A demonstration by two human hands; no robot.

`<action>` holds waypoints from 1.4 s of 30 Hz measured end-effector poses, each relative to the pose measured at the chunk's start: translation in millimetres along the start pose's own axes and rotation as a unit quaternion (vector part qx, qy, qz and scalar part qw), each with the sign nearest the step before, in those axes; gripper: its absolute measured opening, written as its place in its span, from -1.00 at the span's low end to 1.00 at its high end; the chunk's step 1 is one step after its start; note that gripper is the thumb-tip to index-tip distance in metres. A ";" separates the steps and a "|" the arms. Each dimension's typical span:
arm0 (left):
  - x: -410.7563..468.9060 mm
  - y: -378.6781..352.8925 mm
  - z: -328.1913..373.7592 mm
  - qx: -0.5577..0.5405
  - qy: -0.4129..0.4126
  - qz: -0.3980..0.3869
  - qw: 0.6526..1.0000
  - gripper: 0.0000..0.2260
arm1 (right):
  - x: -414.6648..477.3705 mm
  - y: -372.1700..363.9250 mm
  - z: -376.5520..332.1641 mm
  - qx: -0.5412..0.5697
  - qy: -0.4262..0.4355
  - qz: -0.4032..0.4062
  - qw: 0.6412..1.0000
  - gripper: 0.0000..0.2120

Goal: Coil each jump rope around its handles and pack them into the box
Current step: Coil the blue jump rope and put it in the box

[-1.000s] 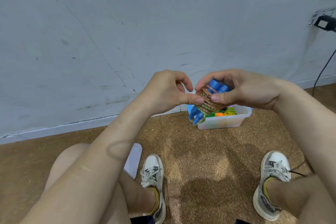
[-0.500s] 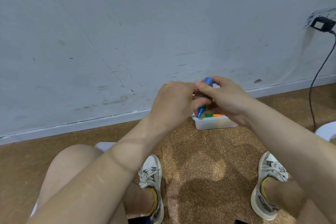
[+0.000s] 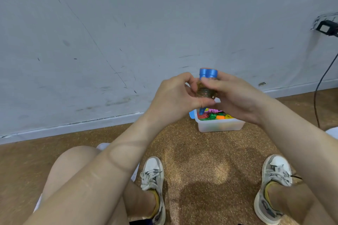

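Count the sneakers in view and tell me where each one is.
2. The left sneaker stands on the brown floor at lower centre. The right sneaker stands at lower right. No others show.

Both forearms raised, converging mid-scene. Left grip (image 3: 175,97) and right grip (image 3: 236,100) face each other, fingers curled, both pinching the coiled rope (image 3: 205,91) held between them.

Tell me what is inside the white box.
Coiled ropes in red, green, orange, yellow and purple fill the box. Its far part is covered by the left hand and right hand gripping the blue-handled jump rope; lower layers cannot be seen.
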State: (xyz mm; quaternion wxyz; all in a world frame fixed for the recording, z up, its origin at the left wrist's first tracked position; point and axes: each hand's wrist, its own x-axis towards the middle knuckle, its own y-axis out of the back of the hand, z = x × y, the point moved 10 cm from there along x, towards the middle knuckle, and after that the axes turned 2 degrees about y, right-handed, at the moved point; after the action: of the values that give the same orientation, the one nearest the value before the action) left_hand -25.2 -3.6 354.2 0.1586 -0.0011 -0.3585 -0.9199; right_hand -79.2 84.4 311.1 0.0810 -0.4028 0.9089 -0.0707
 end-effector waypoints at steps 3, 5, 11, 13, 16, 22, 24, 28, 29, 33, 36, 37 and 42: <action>-5.8 -3.9 18.5 0.197 -0.061 0.046 0.977 -0.65 | -0.9 8.6 1.1 -0.162 0.048 0.121 0.978 -0.53; -3.2 -2.4 16.5 0.171 -0.066 0.039 0.982 -0.66 | -1.7 13.2 -2.2 -0.124 0.073 0.140 0.980 -0.59; 12.6 7.0 -1.3 -0.046 0.007 -0.060 0.997 -0.59 | -4.0 5.0 -4.8 0.005 0.011 -0.005 1.000 -0.57; 14.2 6.5 -3.1 -0.057 0.017 -0.066 0.996 -0.58 | -4.2 2.8 -7.3 0.015 0.010 -0.032 0.999 -0.59; 13.5 6.5 -1.8 -0.052 0.007 -0.054 0.997 -0.58 | -1.8 2.9 -6.3 0.033 0.003 -0.058 0.998 -0.51; 9.5 7.6 8.6 0.050 -0.056 -0.040 0.996 -0.66 | 0.6 3.3 -0.9 0.090 -0.008 -0.043 0.995 -0.45; 9.7 8.3 6.9 0.068 -0.059 -0.024 0.996 -0.69 | -0.6 7.8 1.1 0.065 -0.012 -0.006 0.998 -0.50; 3.9 11.9 21.2 0.266 -0.111 0.075 0.955 -0.66 | -4.8 19.6 12.8 -0.118 -0.033 0.122 0.985 -0.26; 1.2 6.5 25.9 0.310 -0.123 0.081 0.939 -0.67 | -5.2 19.1 13.1 -0.110 -0.019 0.146 0.983 -0.33; -4.3 -10.6 26.6 0.323 -0.119 0.072 0.936 -0.65 | -4.7 16.9 13.5 -0.108 0.017 0.176 0.978 -0.57; 0.7 -15.2 13.6 0.242 -0.080 0.014 0.967 -0.64 | -4.2 20.2 13.9 -0.104 -0.006 0.134 0.986 -0.75; 2.6 -15.2 9.2 0.203 -0.067 -0.011 0.977 -0.65 | -4.8 20.1 13.8 -0.106 -0.019 0.115 0.987 -0.77; 2.6 -7.7 12.1 0.037 -0.057 -0.111 0.992 -0.76 | -6.0 18.9 3.8 -0.105 -0.043 0.027 0.993 -0.65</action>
State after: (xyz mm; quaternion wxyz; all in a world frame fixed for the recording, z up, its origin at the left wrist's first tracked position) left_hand -31.2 8.9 358.4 0.0351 -0.0080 -0.3987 -0.9164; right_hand -88.1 101.3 304.2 0.0791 -0.3871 0.9175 0.0448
